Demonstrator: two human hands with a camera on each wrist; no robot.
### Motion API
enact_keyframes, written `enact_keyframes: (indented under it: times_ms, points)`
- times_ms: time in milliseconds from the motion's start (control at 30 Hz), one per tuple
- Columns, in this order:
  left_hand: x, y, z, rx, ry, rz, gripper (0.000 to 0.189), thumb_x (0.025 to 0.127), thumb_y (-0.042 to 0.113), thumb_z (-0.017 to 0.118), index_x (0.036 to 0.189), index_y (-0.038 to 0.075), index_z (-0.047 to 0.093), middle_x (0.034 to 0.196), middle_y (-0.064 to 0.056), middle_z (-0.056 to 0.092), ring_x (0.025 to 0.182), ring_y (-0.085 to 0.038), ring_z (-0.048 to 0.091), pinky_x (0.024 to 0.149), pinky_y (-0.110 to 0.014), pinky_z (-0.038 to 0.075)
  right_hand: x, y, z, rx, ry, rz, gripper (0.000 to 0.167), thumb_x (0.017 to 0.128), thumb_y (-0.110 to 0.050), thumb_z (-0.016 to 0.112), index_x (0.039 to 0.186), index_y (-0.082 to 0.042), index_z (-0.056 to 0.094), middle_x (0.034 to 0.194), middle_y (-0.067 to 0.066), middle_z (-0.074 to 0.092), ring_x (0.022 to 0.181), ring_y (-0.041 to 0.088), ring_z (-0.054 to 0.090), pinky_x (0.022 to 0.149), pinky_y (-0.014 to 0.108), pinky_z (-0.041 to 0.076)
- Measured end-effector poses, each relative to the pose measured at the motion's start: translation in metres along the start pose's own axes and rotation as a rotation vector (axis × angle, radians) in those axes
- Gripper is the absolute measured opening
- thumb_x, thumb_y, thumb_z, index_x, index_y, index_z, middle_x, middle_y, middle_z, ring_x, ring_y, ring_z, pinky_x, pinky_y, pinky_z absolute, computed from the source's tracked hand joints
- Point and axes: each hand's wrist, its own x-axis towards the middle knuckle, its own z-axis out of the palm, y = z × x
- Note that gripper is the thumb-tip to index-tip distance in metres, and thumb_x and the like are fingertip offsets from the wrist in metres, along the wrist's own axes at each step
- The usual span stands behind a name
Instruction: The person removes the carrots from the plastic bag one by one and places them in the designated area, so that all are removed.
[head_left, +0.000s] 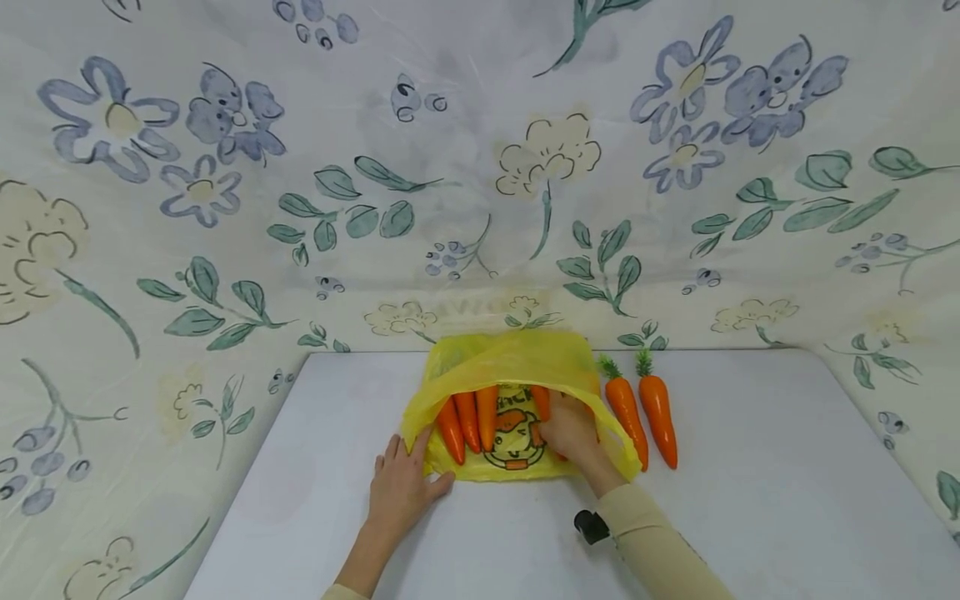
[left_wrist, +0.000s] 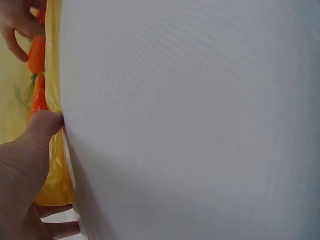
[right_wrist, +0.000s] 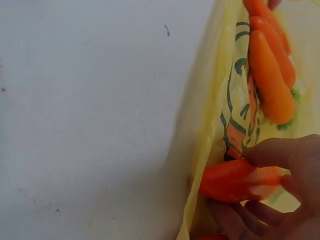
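A yellow plastic bag (head_left: 525, 358) with a printed cartoon face lies on the table, its mouth towards me. Inside, at the left, three orange carrots (head_left: 467, 421) lie side by side. My right hand (head_left: 570, 429) reaches into the right half of the bag; in the right wrist view its thumb and fingers grip another carrot (right_wrist: 232, 182). At the bag's left corner my left hand (head_left: 401, 487) presses on the edge with spread, fairly straight fingers. Its thumb (left_wrist: 47, 122) touches the rim in the left wrist view. The bag's upper layer hides the carrots' far ends.
Right of the bag, two carrots with green tops, an inner one (head_left: 628, 421) and an outer one (head_left: 658, 421), lie on the white table (head_left: 750, 500). A floral cloth (head_left: 480, 250) rises behind the table. A black camera (head_left: 592, 527) sits at my right wrist.
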Motion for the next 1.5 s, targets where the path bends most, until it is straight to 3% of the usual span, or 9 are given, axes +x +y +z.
enact_keyframes:
  times_ms: [467,733,933,1167,1500]
  points:
    - [-0.001,0.0,0.004,0.008,0.017,-0.005,0.08,0.081,0.048,0.075,0.145,0.01,0.047,0.138,-0.034,0.048,0.132,-0.051,0.042,0.1,-0.07,0.037,-0.007,0.003,-0.006,-0.005,-0.053,-0.07,0.078,0.084,0.001,0.064,0.153,-0.003,0.029,0.127,0.021,0.057,0.093,0.03,0.052,0.091,0.044,0.05]
    - [-0.001,-0.001,0.003,0.022,0.016,-0.005,0.081,0.08,0.048,0.076,0.145,0.009,0.047,0.137,-0.035,0.049,0.131,-0.051,0.042,0.1,-0.069,0.038,-0.013,0.005,-0.007,0.063,0.01,-0.13,0.063,0.083,0.001,0.063,0.143,-0.003,0.045,0.115,0.011,0.063,0.088,0.025,0.054,0.084,0.039,0.049]
    - [-0.001,0.0,0.002,0.021,0.02,0.003,0.081,0.079,0.048,0.076,0.144,0.009,0.048,0.136,-0.034,0.05,0.13,-0.05,0.043,0.099,-0.069,0.039,-0.015,-0.001,-0.009,0.176,0.047,-0.122,0.064,0.082,0.004,0.064,0.142,-0.006,0.045,0.121,0.009,0.061,0.097,0.025,0.056,0.094,0.043,0.049]
    - [0.0,0.0,0.001,0.01,0.015,-0.003,0.08,0.08,0.047,0.076,0.145,0.009,0.047,0.136,-0.034,0.049,0.131,-0.051,0.042,0.1,-0.069,0.038,-0.022,-0.009,-0.012,0.198,0.03,-0.093,0.072,0.078,0.008,0.067,0.144,-0.005,0.041,0.118,0.012,0.061,0.092,0.028,0.057,0.075,0.035,0.054]
    - [-0.001,0.001,0.0,0.003,0.014,-0.006,0.081,0.079,0.047,0.077,0.145,0.01,0.047,0.138,-0.034,0.048,0.132,-0.05,0.041,0.101,-0.07,0.036,-0.033,-0.014,-0.01,0.13,-0.033,-0.096,0.065,0.083,0.005,0.066,0.143,-0.009,0.046,0.125,0.019,0.058,0.084,0.026,0.054,0.075,0.04,0.054]
